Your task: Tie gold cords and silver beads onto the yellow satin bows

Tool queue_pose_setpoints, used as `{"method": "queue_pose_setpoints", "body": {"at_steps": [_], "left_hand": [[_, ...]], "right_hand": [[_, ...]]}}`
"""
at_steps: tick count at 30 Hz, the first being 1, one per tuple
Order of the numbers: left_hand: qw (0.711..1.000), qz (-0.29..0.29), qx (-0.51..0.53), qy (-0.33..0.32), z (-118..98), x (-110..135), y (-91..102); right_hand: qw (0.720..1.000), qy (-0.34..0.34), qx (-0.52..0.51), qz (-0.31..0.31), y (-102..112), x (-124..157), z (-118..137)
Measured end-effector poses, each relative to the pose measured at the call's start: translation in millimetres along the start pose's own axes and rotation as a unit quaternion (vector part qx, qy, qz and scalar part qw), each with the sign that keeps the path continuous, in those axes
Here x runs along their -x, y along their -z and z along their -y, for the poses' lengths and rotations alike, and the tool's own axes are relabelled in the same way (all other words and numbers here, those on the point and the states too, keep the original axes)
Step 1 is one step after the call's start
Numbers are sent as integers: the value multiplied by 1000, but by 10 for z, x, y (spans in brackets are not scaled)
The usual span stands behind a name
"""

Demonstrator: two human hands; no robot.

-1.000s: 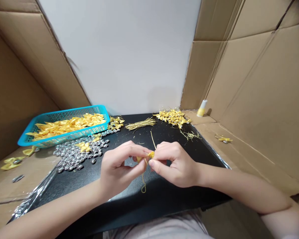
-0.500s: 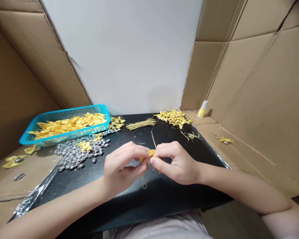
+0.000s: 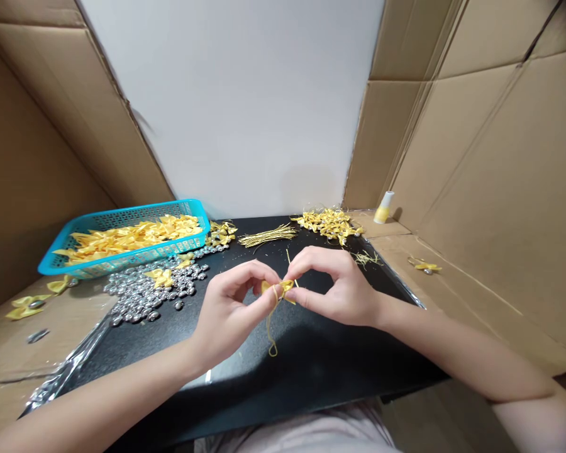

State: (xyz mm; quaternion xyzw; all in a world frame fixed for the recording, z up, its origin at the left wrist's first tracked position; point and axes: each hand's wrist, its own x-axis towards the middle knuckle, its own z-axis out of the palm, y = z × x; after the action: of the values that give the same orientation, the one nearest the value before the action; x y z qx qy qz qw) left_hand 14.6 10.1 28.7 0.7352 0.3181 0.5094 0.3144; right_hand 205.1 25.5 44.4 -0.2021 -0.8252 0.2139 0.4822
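A small yellow ribbon bow (image 3: 287,287) is pinched between my two hands above the black table (image 3: 311,377). My left hand (image 3: 238,299) is closed on the bow's left side with thumb and fingertips. From its fingers a yellow cord (image 3: 270,333) hangs down and ends in a small loop. On the other side, my right hand (image 3: 337,286) pinches the bow's right edge between thumb and forefinger. A short end of cord sticks up between the hands. Fingertips partly hide the bow's middle.
At the left, a blue basket (image 3: 122,265) holds yellow ribbon bows. Silver beads (image 3: 144,292) are heaped before it. A bundle of gold cords (image 3: 268,235) lies at the back, beside a pile of beaded bows (image 3: 330,223). A white-and-yellow cone (image 3: 383,207) stands on cardboard at right.
My right hand has risen slightly and its fingers have shifted on the bow. My left fingers have arched, and more of the yellow bow shows between the hands.
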Motion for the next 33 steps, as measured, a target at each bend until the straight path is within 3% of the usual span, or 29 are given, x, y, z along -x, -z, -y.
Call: {"method": "queue_pose_setpoints", "body": {"at_steps": [4,9,16,20,23,28,33], "left_hand": [[1000,-5,-23,-13,20,7,0],[995,-11,-78,-60,78,17,23],[972,-5,-130,-195,120,-8,54],[917,-34,-213,-336,52,-44,89],[870,-21,-284,-403,-7,-44,153],[800,31,-393,-452,-47,6,267],[785,62,-409,-460,-93,36,270]], "right_hand": [[1000,-8,-18,-19,-39,20,-3],[997,-65,-42,-24,-46,36,-39],[992,-103,-69,-19,-41,36,-76],[989,-124,-82,-13,-49,36,-64],[988,-133,-83,-5,-66,44,-41],[991,-113,-63,-18,-89,62,0],[997,-64,-41,-32,-95,76,41]]}}
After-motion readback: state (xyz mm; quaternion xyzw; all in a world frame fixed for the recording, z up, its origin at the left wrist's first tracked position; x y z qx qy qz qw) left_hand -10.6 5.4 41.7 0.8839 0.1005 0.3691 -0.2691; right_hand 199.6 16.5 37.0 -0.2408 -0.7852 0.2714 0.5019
